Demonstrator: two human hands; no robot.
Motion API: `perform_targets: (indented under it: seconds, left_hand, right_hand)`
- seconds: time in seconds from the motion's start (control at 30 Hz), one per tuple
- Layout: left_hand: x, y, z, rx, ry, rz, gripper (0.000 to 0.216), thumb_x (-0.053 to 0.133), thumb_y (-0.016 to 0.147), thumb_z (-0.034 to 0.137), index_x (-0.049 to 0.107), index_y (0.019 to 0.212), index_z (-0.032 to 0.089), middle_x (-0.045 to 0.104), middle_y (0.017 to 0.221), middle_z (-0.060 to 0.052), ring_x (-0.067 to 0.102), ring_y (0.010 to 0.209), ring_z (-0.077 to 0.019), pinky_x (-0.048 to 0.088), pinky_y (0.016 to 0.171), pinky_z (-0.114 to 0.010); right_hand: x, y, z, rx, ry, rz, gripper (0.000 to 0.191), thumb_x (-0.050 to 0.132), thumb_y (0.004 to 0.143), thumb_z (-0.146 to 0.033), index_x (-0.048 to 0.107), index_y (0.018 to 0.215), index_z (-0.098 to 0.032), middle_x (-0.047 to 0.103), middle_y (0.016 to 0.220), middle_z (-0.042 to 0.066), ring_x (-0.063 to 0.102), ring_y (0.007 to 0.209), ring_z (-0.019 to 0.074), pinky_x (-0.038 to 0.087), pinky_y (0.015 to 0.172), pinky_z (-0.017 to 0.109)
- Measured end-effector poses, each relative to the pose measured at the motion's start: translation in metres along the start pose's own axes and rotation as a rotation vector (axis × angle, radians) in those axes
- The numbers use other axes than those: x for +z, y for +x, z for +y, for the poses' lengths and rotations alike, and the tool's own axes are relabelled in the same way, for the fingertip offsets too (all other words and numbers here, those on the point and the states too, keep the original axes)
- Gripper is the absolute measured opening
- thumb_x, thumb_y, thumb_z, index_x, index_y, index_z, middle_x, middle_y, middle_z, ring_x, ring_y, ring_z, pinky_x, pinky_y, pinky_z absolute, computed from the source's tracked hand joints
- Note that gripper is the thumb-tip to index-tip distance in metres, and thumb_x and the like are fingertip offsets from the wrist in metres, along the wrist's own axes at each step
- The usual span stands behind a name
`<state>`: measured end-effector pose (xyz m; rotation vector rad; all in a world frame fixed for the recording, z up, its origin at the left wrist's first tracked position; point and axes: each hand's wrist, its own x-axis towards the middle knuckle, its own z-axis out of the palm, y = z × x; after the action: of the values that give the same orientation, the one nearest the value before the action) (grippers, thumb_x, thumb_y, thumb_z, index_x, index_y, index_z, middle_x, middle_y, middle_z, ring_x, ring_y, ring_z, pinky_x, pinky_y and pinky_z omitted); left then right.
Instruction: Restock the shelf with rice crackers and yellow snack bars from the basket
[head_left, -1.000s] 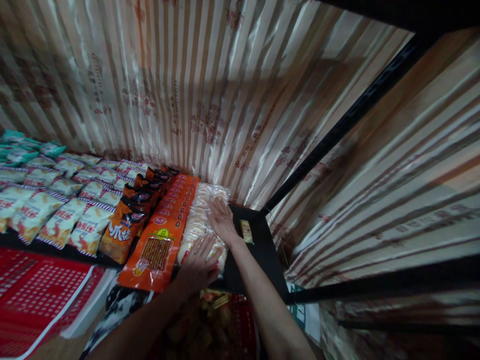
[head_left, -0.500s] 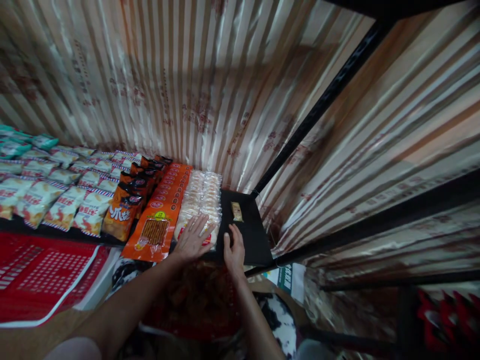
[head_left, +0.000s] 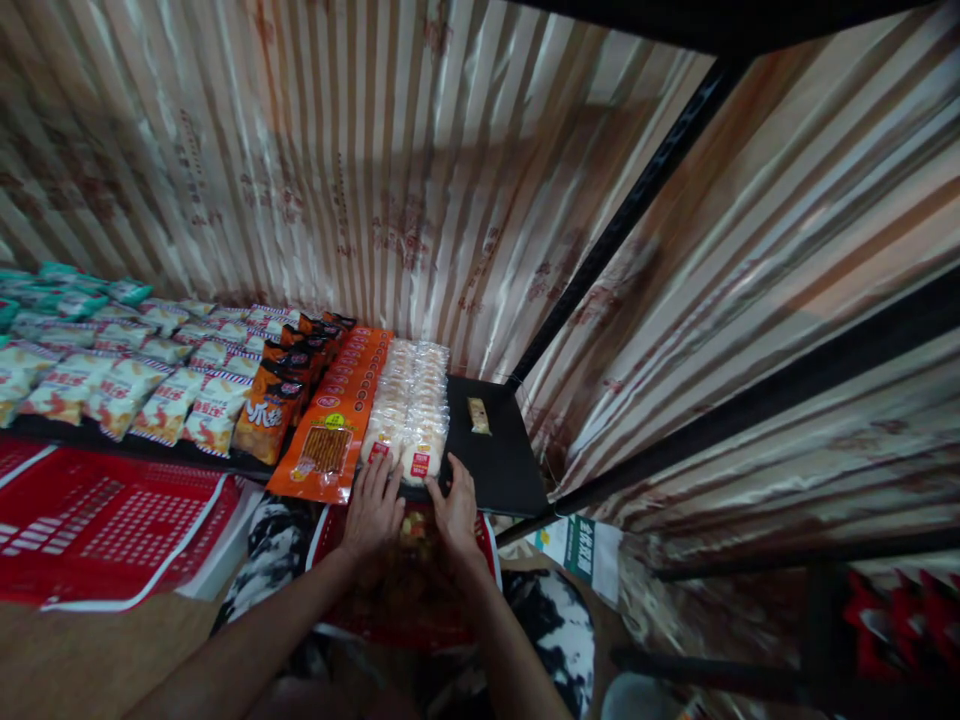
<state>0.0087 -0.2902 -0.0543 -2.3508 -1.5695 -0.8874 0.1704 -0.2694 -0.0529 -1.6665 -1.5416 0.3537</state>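
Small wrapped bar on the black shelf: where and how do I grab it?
Probably pinch the bar at its middle across the long sides, right hand from above: it lies flat, narrow, pointing away from you, apart from the white packets.

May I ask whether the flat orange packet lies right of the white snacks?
No, the flat orange packet lies left of the white snacks.

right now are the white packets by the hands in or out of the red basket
Out: the white packets sit in two rows on the shelf.

On my left I see rows of white snack bags, green bags beyond them and a red basket below; a striped curtain hangs ahead.
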Motion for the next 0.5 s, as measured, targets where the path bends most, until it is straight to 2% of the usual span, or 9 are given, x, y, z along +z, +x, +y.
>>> perform_targets:
  seconds: [0.17, 0.5]
  left_hand:
    - [0.0, -0.01, 0.001, -0.069, -0.011, -0.034, 0.044, 0.042, 0.085, 0.025, 0.052, 0.125, 0.009, 0.046, 0.137, -0.017, 0.035, 0.131, -0.0293, 0.032, 0.106, -0.047]
    - [0.011, -0.007, -0.003, -0.047, -0.063, -0.049, 0.043, 0.04, 0.087, 0.024, 0.049, 0.125, 0.007, 0.041, 0.138, -0.02, 0.033, 0.132, -0.0312, 0.039, 0.102, -0.048]
  right_hand:
    - [0.001, 0.005, -0.004, -0.031, -0.104, -0.001, 0.052, 0.051, 0.082, -0.038, 0.051, 0.126, -0.011, 0.057, 0.122, 0.014, 0.049, 0.111, 0.0269, 0.04, 0.097, 0.041]
    - [0.003, 0.007, -0.01, -0.029, -0.148, -0.013, 0.048, 0.046, 0.084, -0.038, 0.052, 0.125, -0.012, 0.06, 0.115, 0.014, 0.05, 0.107, 0.0264, 0.043, 0.091, 0.039]
